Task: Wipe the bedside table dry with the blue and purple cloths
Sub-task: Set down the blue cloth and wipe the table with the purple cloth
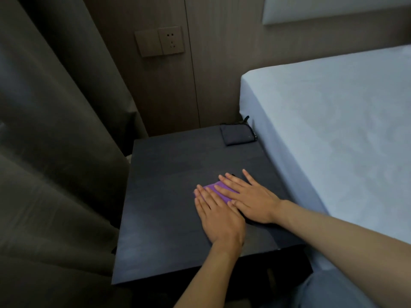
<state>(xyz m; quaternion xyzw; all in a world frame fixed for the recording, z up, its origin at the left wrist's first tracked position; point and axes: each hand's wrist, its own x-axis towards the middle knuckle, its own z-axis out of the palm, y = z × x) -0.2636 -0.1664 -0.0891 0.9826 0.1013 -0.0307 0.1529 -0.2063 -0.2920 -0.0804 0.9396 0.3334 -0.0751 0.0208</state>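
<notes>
The bed (333,141) fills the right of the view, and its sheeted side stands just beside the bedside table (166,196). A heavy curtain (55,152) hangs close along the table's left edge.

Your left hand (219,216) and right hand (251,198) lie side by side and touching on the near-right part of the table top. Both are flat with the fingers straight and spread. They press the purple cloth (219,190) down, and neither hand curls round it or pinches it.

A folded dark cloth (238,135) sits in the far right corner against the bed, well apart from your hands. I judge it to be the blue one, though the dim light leaves its colour uncertain.

Handling, as judged: both cloths are light, soft and limp. They are likely to bunch if you push them from one edge, so flat palm pressure suits the wiping. To lift the purple cloth, pinch its exposed far-left edge.

Not verifiable:
- Most of the purple cloth is hidden beneath your hands.
- A dark strip under your right palm could be cloth or shadow.
- Moisture cannot be read on the dark top.
- The black loop (246,118) beside the folded cloth cannot be identified.
</notes>
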